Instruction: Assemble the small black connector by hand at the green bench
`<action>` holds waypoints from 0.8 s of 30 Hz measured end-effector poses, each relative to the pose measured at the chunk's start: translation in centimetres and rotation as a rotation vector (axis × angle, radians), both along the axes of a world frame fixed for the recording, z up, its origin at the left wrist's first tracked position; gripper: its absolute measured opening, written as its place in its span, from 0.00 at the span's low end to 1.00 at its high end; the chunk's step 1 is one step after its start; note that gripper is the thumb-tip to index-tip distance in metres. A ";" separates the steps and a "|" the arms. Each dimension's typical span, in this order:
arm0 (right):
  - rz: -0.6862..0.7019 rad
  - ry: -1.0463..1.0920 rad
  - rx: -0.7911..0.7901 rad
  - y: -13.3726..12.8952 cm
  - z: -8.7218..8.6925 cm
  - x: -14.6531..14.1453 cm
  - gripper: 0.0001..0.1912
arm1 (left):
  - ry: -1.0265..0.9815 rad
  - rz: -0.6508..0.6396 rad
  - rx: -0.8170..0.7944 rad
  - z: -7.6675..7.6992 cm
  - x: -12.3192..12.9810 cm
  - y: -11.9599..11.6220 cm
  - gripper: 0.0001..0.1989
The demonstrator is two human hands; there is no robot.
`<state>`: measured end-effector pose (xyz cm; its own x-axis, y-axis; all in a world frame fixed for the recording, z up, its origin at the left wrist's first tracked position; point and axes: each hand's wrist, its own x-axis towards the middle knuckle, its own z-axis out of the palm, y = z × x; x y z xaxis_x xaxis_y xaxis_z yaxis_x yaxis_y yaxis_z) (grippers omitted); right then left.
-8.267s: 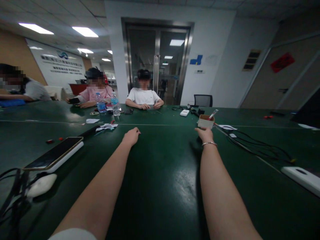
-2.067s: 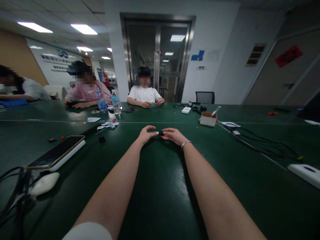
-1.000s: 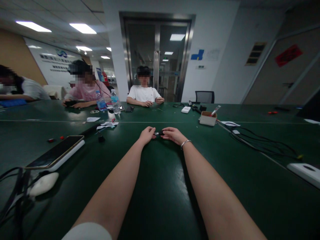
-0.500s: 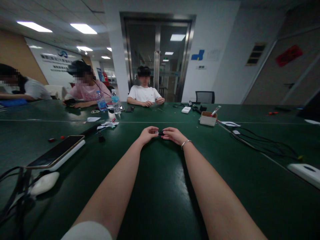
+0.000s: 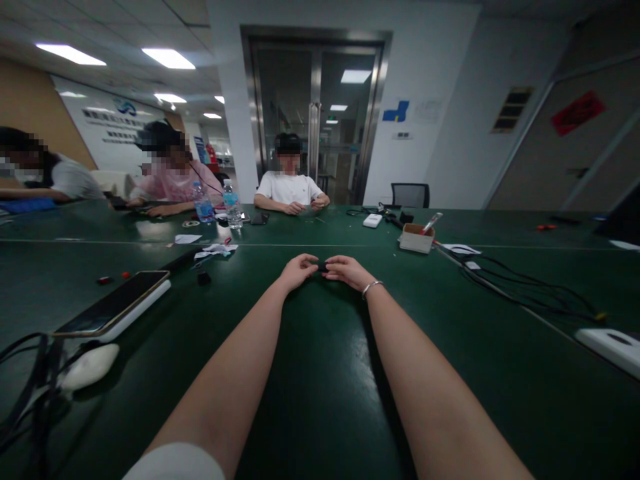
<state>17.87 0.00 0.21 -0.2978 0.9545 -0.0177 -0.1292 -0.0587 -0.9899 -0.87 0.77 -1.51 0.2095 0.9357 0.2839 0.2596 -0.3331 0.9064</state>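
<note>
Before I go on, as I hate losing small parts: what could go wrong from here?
The small dark object sits at the fingertips of the left hand and right hand, partly hidden by them, so it could slip onto the dark green table and be hard to spot. The pen-like item leans out of the open box; a stray knock there might tip it out.

From here I can't read a word: the characters on the wall sign (image 5: pixel 103 93), the bottle labels (image 5: pixel 231 200) and the red door paper (image 5: pixel 579 112) all blur.
</note>
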 end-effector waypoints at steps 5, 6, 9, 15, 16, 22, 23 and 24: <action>0.001 0.025 -0.018 -0.1 0.1 0.0 0.07 | -0.046 -0.021 0.023 0.2 -0.4 -0.2 0.19; -0.001 0.027 -0.022 -0.1 0.2 -0.1 0.07 | -0.064 -0.031 0.020 0.2 -0.4 -0.1 0.20; -0.007 0.016 -0.028 -0.2 0.3 -0.2 0.04 | -0.109 -0.052 0.009 0.2 -0.3 -0.1 0.20; 0.001 -0.047 -0.005 -0.1 0.3 -0.4 0.03 | -0.144 -0.079 -0.016 0.3 -0.1 -0.2 0.20; 0.005 -0.060 0.002 -0.1 0.3 -0.4 0.04 | -0.145 -0.080 -0.016 0.4 -0.1 -0.2 0.19; 0.056 -0.001 0.036 -0.1 0.1 0.2 0.11 | -0.144 -0.042 -0.012 0.6 0.0 -0.4 0.17; 0.068 0.025 0.041 -0.1 0.2 0.3 0.15 | -0.144 -0.032 -0.013 0.6 0.0 -0.4 0.17; 0.076 0.040 0.039 -0.1 0.2 0.3 0.18 | -0.145 -0.023 -0.013 0.7 0.0 -0.5 0.17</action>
<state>18.20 -0.14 0.39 -0.3690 0.9289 0.0327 -0.1659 -0.0312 -0.9857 -0.90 0.26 -0.82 0.1885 0.9349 0.3009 0.1184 -0.3257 0.9380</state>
